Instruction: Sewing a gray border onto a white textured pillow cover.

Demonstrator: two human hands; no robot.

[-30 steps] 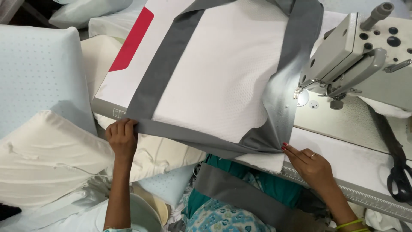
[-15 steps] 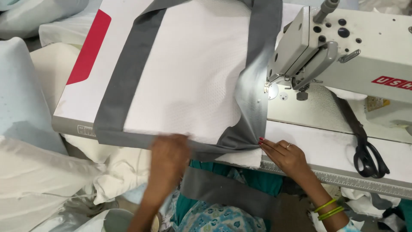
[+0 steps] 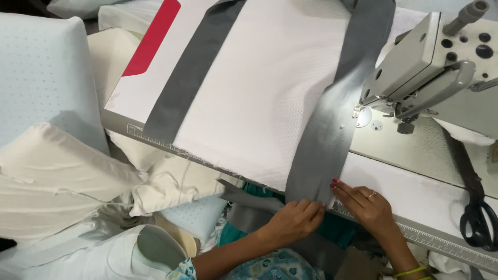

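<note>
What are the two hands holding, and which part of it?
Both hands hold the grey fabric band at its near end, by the table edge. The left hand pinches the end's lower corner; the right hand presses its fingertips on the right edge.

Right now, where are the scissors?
In the head view, the scissors lie at the far right edge of the table, right of the right hand and below the sewing machine.

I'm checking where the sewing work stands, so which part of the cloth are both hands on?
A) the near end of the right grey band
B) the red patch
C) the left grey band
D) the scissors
A: the left hand and right hand meet at the near end of the right grey band, at the table edge.
</note>
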